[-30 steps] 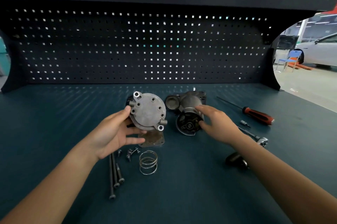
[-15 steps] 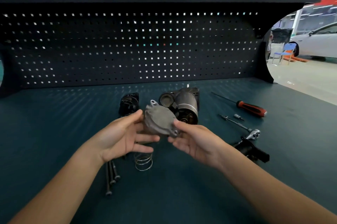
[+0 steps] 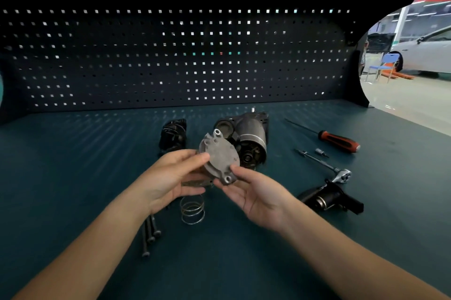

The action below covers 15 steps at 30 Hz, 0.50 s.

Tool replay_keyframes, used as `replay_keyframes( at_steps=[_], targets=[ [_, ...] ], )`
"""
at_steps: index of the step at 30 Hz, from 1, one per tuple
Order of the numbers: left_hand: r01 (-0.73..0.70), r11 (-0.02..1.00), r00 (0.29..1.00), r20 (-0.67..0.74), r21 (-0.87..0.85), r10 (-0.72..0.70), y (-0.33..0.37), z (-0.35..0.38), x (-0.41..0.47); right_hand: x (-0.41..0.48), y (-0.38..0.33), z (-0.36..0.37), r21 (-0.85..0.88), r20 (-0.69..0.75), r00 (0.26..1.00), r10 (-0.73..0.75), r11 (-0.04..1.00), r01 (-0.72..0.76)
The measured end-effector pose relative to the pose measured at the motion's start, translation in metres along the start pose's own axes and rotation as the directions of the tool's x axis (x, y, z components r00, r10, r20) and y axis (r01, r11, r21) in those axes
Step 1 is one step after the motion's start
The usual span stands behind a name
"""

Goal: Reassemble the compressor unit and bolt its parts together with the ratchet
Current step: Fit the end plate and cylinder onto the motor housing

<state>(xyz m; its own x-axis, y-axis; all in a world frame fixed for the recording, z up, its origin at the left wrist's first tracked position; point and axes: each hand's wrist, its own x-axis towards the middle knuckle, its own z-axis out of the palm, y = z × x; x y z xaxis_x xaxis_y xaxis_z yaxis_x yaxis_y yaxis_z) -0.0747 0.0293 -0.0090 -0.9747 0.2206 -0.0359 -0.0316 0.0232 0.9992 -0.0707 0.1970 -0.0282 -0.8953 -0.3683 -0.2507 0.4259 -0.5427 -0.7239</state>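
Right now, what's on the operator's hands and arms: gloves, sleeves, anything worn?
Nothing worn that shows. Left hand and right hand have no gloves, and no rings show on the fingers in view. Left forearm and right forearm have no sleeves, watch or bands up to the frame edge.

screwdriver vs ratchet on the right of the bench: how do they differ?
The screwdriver has a red-and-black handle; the ratchet is bare metal. The screwdriver tapers to a thin plain shaft; the ratchet ends in a rounded head. The screwdriver lies farther back; the ratchet lies nearer the person. Shared: both lie flat on the bench, slanted alike, untouched, since the left hand and right hand hold the end cover.
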Motion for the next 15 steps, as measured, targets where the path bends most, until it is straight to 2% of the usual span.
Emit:
replay_keyframes(
  at_steps=[2,4,6,7,9,11,13,15],
  targets=[
    [-0.060,0.993,0.992,-0.108,0.101,0.071,-0.006,0.008,0.003,0.003,0.007,-0.002,-0.053,-0.012,1.000,-0.026,0.998,0.025],
    [-0.150,0.960,0.967,-0.169,0.236,0.193,-0.008,0.011,0.005,0.002,0.010,-0.003,-0.212,-0.015,0.998,-0.066,0.975,0.061],
    [-0.254,0.847,0.928,-0.129,0.466,0.349,-0.004,0.010,0.005,0.002,0.009,-0.006,-0.402,-0.041,0.984,-0.172,0.905,0.141],
    [-0.302,0.745,0.902,-0.075,0.595,0.425,-0.001,0.009,0.005,0.002,0.008,-0.008,-0.499,-0.070,0.965,-0.252,0.847,0.185],
    [-0.377,0.495,0.849,0.078,0.783,0.523,0.005,0.009,0.007,0.005,0.004,-0.018,-0.676,-0.113,0.884,-0.453,0.687,0.266],
    [-0.398,0.259,0.834,0.230,0.880,0.501,0.010,0.012,0.012,0.005,0.000,-0.026,-0.800,0.003,0.775,-0.632,0.463,0.381],
    [-0.386,0.036,0.850,0.340,0.922,0.404,0.012,0.019,0.019,0.005,-0.002,-0.033,-0.886,0.159,0.704,-0.692,0.215,0.411],
    [-0.401,-0.093,0.849,0.408,0.911,0.335,0.013,0.029,0.026,0.005,-0.005,-0.040,-0.944,0.244,0.693,-0.678,-0.003,0.329]
  ],
)
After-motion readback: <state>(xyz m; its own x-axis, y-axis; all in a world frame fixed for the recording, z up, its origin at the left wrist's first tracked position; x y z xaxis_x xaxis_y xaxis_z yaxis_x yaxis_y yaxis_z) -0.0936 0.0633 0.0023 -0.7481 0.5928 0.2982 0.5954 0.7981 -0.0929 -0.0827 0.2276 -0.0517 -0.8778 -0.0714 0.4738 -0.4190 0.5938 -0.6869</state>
